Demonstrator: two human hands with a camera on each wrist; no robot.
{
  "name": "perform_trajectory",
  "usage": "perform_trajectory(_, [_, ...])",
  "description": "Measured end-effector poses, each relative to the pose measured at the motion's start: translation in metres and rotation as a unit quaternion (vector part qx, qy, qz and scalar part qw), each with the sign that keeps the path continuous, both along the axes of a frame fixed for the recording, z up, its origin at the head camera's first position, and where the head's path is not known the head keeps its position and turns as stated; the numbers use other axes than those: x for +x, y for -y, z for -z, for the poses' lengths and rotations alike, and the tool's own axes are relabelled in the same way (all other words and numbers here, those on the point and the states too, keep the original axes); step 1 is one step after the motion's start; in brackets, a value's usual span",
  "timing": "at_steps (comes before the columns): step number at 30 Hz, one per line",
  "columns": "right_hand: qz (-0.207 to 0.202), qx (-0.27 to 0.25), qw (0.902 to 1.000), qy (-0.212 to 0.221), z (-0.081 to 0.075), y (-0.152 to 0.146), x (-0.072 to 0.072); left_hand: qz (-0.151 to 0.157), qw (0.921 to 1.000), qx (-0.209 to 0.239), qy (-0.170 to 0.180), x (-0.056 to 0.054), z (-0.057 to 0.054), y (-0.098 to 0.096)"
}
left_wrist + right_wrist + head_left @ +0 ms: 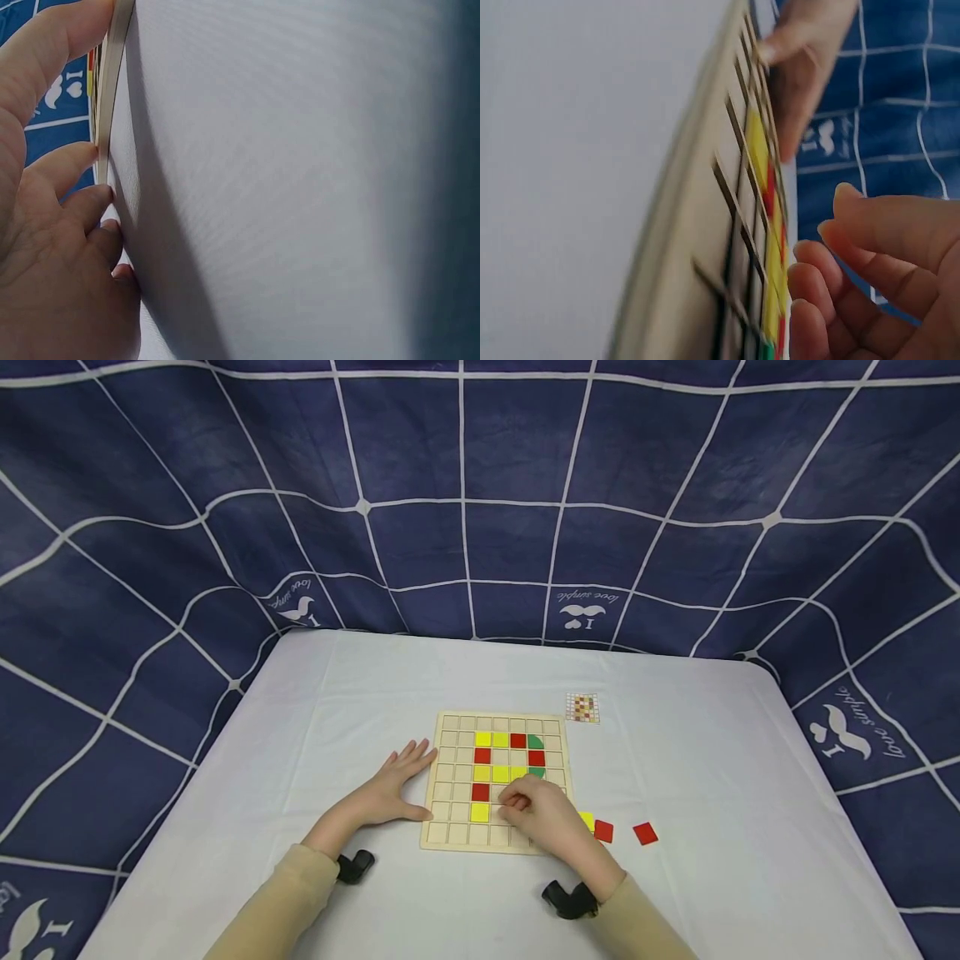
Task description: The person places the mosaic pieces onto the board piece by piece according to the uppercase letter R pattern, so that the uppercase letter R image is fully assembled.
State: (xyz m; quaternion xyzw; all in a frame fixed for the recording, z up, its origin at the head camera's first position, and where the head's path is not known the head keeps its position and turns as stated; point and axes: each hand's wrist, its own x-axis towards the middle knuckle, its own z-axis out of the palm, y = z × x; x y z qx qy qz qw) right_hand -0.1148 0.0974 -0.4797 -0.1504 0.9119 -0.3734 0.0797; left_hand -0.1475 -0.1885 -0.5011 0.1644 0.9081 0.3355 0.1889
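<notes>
The wooden grid board (450, 835) lies on the table with yellow, red and green tiles set in its squares, such as a yellow tile (479, 812) and a red tile (480, 792). Spread fingers of my left hand (386, 789) touch the board's left edge, thumb nearer the front. Over the lower right part of the board is my right hand (551, 818), fingers loosely bent. In the right wrist view a small gap separates that hand's thumb (892, 225) from its index finger, and I see nothing held there. This hand hides several squares.
Right of the board lie a red tile (603, 832), a yellow tile (587, 821) partly hidden by the right hand, and another red tile (645, 833). A small printed pattern card (582, 707) lies past the board's upper right corner. White cloth (712, 760) covers the table.
</notes>
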Motion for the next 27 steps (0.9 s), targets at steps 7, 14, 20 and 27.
perform_trajectory(7, [0.076,-0.004,0.9965,0.033,-0.010,-0.054,-0.001,0.004,1.0000,-0.005,-0.002,0.000,0.000,-0.001])
perform_trajectory(14, [0.100,0.028,0.9925,0.065,-0.003,-0.088,0.004,0.004,1.0000,-0.006,0.001,-0.001,0.001,0.000])
perform_trajectory(20, [0.098,0.046,0.9917,0.070,0.005,-0.094,0.008,0.001,1.0000,-0.008,0.000,-0.001,0.001,-0.001])
perform_trajectory(27, [0.088,0.073,0.9899,0.084,0.006,-0.097,0.007,0.000,1.0000,-0.009,0.003,0.000,0.000,-0.002])
